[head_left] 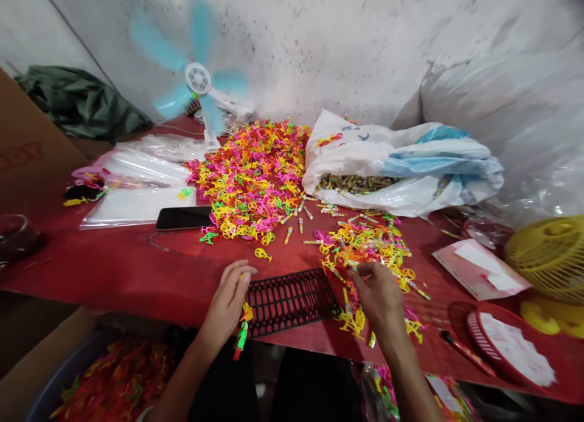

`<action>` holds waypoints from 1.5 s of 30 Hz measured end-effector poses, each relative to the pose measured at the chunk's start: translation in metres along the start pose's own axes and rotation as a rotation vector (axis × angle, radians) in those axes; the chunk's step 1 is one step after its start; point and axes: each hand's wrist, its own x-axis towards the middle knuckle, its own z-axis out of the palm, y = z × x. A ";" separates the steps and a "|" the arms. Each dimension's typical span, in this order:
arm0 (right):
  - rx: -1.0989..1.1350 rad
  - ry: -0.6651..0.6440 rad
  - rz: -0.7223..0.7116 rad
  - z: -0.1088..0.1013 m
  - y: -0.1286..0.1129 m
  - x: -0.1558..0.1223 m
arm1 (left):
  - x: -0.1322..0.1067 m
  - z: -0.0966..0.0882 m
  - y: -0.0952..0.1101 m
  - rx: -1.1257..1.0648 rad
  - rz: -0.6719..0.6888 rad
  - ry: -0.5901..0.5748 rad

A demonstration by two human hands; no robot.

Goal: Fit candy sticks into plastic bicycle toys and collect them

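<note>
My left hand point(230, 297) is closed at the left end of a black plastic rack point(292, 300) with rows of slots. A bit of yellow shows at its fingertips, and small orange, green and red plastic toy pieces point(243, 331) stick out below the palm. On the rack's other side, my right hand point(378, 291) pinches at the edge of a loose heap of small plastic toy pieces point(365, 239), mostly yellow, orange and pink. What lies between its fingertips is too small to make out. Short patterned tubes point(288, 235) are scattered among the pieces.
Behind lies a large bright toy-piece pile point(255, 179), beside a white bag point(392, 154) of tubes. A phone point(185, 218), clear plastic sleeves point(137, 206) and a spinning blue fan point(198, 78) are left. A red basket point(483, 340), marker point(468, 352) and yellow fan point(547, 258) stand right.
</note>
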 end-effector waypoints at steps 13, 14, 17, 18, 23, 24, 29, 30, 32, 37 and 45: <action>0.889 -0.701 0.181 0.027 -0.093 -0.049 | 0.021 -0.014 0.061 0.113 0.276 -0.294; 0.900 -0.708 0.184 0.028 -0.094 -0.050 | 0.021 -0.014 0.060 0.178 0.308 -0.265; 0.943 -0.763 0.182 0.032 -0.096 -0.054 | 0.023 -0.014 0.054 0.351 0.444 -0.205; 0.956 -0.817 0.175 0.034 -0.098 -0.056 | 0.024 -0.014 0.052 0.390 0.486 -0.194; 1.026 -0.949 0.115 0.055 -0.100 -0.063 | 0.031 -0.017 0.040 0.451 0.517 -0.233; 1.026 -0.898 0.110 0.063 -0.100 -0.063 | 0.032 -0.018 0.037 0.433 0.481 -0.243; 1.021 -0.714 0.173 0.102 -0.098 -0.068 | 0.030 -0.023 0.018 0.262 0.190 -0.138; 1.012 -0.709 0.183 0.108 -0.098 -0.069 | 0.028 -0.022 0.016 0.225 0.124 -0.122; 0.955 -0.699 0.173 0.116 -0.097 -0.072 | 0.024 -0.020 0.014 0.142 -0.004 -0.125; 0.553 -0.475 -0.235 0.117 -0.099 -0.081 | 0.015 -0.007 0.014 -0.026 -0.150 -0.087; 0.209 -0.475 -0.523 0.112 -0.106 -0.069 | 0.019 0.004 0.010 0.012 -0.021 -0.042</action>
